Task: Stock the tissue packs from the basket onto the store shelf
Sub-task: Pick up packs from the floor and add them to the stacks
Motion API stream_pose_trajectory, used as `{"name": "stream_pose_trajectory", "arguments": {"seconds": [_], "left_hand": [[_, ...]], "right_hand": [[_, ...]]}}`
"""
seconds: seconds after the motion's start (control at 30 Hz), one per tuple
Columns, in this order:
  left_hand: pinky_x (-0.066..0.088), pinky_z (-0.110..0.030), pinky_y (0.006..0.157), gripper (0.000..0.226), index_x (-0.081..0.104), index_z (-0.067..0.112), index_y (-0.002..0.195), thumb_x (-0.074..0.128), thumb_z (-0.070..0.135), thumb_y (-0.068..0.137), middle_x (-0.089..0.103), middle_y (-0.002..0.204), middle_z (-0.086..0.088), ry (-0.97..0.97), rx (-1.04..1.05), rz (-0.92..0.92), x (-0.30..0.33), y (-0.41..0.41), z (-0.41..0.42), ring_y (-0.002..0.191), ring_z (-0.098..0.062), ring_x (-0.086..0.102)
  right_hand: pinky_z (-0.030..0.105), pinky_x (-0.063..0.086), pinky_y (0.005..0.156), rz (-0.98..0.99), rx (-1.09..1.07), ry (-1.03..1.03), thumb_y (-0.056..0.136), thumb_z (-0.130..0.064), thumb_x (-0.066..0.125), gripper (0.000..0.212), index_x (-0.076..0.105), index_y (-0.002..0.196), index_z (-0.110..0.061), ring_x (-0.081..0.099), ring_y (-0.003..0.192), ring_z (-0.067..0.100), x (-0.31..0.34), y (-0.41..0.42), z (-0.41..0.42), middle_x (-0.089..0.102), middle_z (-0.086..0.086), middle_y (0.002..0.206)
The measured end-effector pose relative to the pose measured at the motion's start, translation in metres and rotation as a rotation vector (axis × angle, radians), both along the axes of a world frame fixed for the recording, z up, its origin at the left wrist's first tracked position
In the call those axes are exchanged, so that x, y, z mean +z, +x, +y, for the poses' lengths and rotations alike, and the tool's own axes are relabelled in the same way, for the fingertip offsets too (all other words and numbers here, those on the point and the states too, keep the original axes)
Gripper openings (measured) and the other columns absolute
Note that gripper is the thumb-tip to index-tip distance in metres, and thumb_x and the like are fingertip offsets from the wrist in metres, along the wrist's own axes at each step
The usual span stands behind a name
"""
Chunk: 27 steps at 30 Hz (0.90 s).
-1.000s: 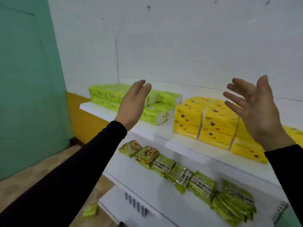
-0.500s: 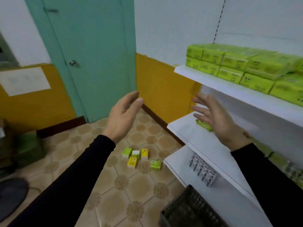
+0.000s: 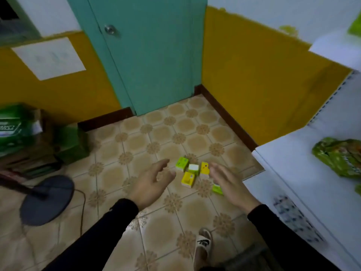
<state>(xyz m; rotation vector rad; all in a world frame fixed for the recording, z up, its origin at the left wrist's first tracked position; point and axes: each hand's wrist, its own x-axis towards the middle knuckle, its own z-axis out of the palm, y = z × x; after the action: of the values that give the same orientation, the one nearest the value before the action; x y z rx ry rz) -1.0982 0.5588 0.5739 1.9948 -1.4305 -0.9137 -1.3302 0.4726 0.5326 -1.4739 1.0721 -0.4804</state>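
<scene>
Both hands are reaching out over the beige patterned tile floor (image 3: 162, 132), empty, with fingers spread. The left hand (image 3: 151, 183) is hovering at about 6 o'clock in the view, the right hand (image 3: 228, 184) just toward 3 o'clock from it. Between and just beyond them, small green and yellow rectangular tissue packs (image 3: 192, 172) are lying clustered on the floor. The white metal store shelf (image 3: 289, 169) is standing at 3 o'clock, carrying a crinkled green packet (image 3: 340, 156). A teal door (image 3: 152, 51) is showing at 12 o'clock.

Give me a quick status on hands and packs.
Left hand and right hand open, empty. Small green and yellow tissue packs loose on tiled floor. Nothing blocking.
</scene>
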Motion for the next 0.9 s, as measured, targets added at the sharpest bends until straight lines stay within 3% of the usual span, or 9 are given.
{"name": "stream_pose_trajectory", "arguments": {"seconds": [0.1, 0.23, 0.33, 0.4, 0.57, 0.67, 0.77, 0.83, 0.9], "left_hand": [[0.036, -0.027, 0.103, 0.058, 0.036, 0.031, 0.147, 0.047, 0.054, 0.095, 0.044, 0.146, 0.009, 0.195, 0.017, 0.017, -0.041, 0.013, -0.059, 0.128, -0.009, 0.044], [0.042, -0.031, 0.101, 0.056, 0.04, 0.03, 0.145, 0.05, 0.051, 0.095, 0.048, 0.14, 0.004, 0.351, 0.059, 0.093, -0.093, 0.035, -0.126, 0.124, -0.011, 0.047], [0.04, -0.029, 0.096, 0.055, 0.04, 0.029, 0.145, 0.05, 0.051, 0.095, 0.05, 0.136, 0.003, 0.461, 0.061, 0.146, -0.138, 0.051, -0.167, 0.121, -0.013, 0.048], [0.039, -0.027, 0.095, 0.056, 0.039, 0.028, 0.145, 0.05, 0.051, 0.095, 0.05, 0.135, 0.003, 0.527, 0.04, 0.172, -0.177, 0.063, -0.193, 0.122, -0.015, 0.049], [0.044, -0.029, 0.089, 0.052, 0.045, 0.027, 0.14, 0.054, 0.05, 0.094, 0.056, 0.13, -0.002, 0.669, 0.064, 0.256, -0.329, 0.103, -0.26, 0.111, -0.02, 0.056], [0.045, -0.031, 0.082, 0.054, 0.044, 0.027, 0.14, 0.054, 0.05, 0.093, 0.055, 0.132, -0.002, 0.751, 0.078, 0.269, -0.449, 0.123, -0.294, 0.112, -0.025, 0.056], [0.045, -0.035, 0.093, 0.057, 0.043, 0.026, 0.141, 0.056, 0.051, 0.092, 0.057, 0.13, -0.002, 0.799, 0.103, 0.287, -0.572, 0.141, -0.316, 0.115, -0.027, 0.055], [0.045, -0.036, 0.098, 0.061, 0.041, 0.023, 0.143, 0.057, 0.05, 0.091, 0.061, 0.122, -0.002, 0.817, 0.14, 0.31, -0.648, 0.146, -0.327, 0.113, -0.028, 0.057], [0.045, -0.039, 0.098, 0.064, 0.037, 0.019, 0.145, 0.059, 0.048, 0.091, 0.06, 0.123, -0.005, 0.832, 0.194, 0.343, -0.716, 0.146, -0.337, 0.113, -0.029, 0.057]], "right_hand": [[0.012, 0.036, 0.096, 0.084, 0.045, 0.114, 0.101, -0.043, 0.045, 0.038, 0.049, 0.137, -0.03, 0.047, 0.125, 0.002, -0.049, 0.02, -0.05, 0.049, -0.012, 0.138], [-0.007, 0.031, 0.073, 0.269, 0.086, 0.178, 0.101, -0.043, 0.047, 0.04, 0.053, 0.136, -0.025, 0.045, 0.109, -0.002, -0.101, 0.027, -0.097, 0.049, -0.012, 0.132], [-0.001, 0.033, 0.075, 0.321, 0.07, 0.287, 0.1, -0.043, 0.047, 0.043, 0.049, 0.14, -0.026, 0.045, 0.112, -0.001, -0.133, 0.032, -0.126, 0.049, -0.014, 0.13], [0.013, 0.036, 0.088, 0.365, 0.039, 0.345, 0.099, -0.042, 0.049, 0.042, 0.049, 0.139, -0.027, 0.049, 0.112, 0.002, -0.164, 0.04, -0.145, 0.052, -0.012, 0.13], [0.035, 0.047, 0.101, 0.484, -0.015, 0.464, 0.095, -0.047, 0.055, 0.047, 0.048, 0.138, -0.029, 0.056, 0.111, 0.007, -0.293, 0.076, -0.189, 0.052, -0.008, 0.133], [0.034, 0.052, 0.09, 0.528, -0.054, 0.503, 0.095, -0.049, 0.054, 0.05, 0.046, 0.14, -0.029, 0.057, 0.107, 0.009, -0.398, 0.104, -0.217, 0.048, -0.008, 0.131], [0.027, 0.046, 0.086, 0.569, -0.079, 0.443, 0.098, -0.041, 0.055, 0.042, 0.05, 0.135, -0.023, 0.057, 0.106, 0.015, -0.519, 0.135, -0.247, 0.052, -0.005, 0.12], [0.021, 0.041, 0.079, 0.548, -0.123, 0.401, 0.098, -0.036, 0.057, 0.028, 0.055, 0.123, -0.025, 0.057, 0.107, 0.012, -0.597, 0.155, -0.267, 0.055, -0.014, 0.111], [0.027, 0.043, 0.088, 0.502, -0.195, 0.426, 0.095, -0.042, 0.059, 0.041, 0.052, 0.131, -0.024, 0.056, 0.112, 0.012, -0.673, 0.173, -0.286, 0.058, -0.01, 0.129]]}}
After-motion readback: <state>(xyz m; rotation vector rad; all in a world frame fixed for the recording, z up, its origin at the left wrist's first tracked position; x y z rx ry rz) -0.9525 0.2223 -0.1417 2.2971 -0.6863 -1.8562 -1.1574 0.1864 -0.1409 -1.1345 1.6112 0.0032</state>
